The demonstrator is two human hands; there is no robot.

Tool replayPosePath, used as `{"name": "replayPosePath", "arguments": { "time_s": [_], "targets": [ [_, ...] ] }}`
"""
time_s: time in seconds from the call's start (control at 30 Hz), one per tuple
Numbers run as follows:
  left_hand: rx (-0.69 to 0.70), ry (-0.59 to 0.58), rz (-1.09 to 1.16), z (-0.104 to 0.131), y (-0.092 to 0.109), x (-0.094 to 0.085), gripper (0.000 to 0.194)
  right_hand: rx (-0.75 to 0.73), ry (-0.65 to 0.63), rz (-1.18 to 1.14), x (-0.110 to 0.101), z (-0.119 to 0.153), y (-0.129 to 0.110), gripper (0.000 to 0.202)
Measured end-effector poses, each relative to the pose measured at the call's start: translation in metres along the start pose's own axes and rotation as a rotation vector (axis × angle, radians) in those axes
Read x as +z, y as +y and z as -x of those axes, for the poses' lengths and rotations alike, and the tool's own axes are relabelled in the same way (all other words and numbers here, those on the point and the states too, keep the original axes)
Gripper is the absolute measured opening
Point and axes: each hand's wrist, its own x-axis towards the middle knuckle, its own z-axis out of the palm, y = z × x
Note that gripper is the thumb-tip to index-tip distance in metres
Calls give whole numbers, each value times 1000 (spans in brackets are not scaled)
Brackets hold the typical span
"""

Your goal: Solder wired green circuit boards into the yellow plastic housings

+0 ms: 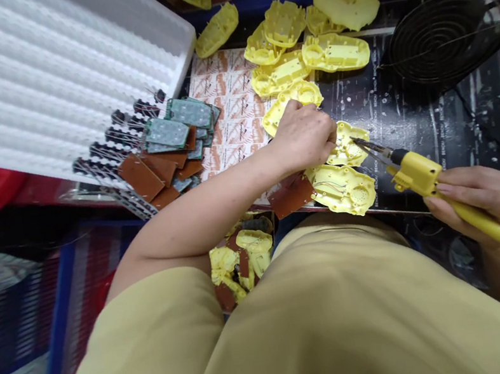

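Observation:
My right hand [498, 195] is wrapped round a yellow soldering iron [417, 174]. Its dark tip points left and lies over a yellow plastic shell [347, 143]. My left hand [306, 135] is closed at that shell's left side with the fingers curled down; whatever they pinch is hidden. Nearest my body lies a second yellow shell [345, 191] with thin wires in it, and a brown circuit board [291, 196] touches its left side. Just beyond my left hand is another yellow shell [290, 102], partly covered by the hand.
More yellow shells [335, 51] lie toward the back. At left, green and brown boards [168, 134] are piled by a white ridged tray [64, 65] with small black parts. A black fan [441, 37] stands back right. Below my left arm sits a box of yellow scraps [254, 241].

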Motion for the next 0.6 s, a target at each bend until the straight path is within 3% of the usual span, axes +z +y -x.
{"name": "replayPosePath", "arguments": {
  "time_s": [0.1, 0.2, 0.4, 0.6],
  "targets": [
    [-1, -4, -3, -1, 0, -1, 17, -148, 9, 20, 3, -4, -2, 13],
    [-10, -22, -9, 0, 0, -1, 16, -174, 10, 8, 10, -12, -4, 12],
    [34, 18, -6, 4, -4, 2, 17, -258, 22, -30, 15, -23, -4, 28],
    [32, 24, -13, 3, -2, 2, 17, -127, 48, -3, 4, -6, 2, 14]
  ]
}}
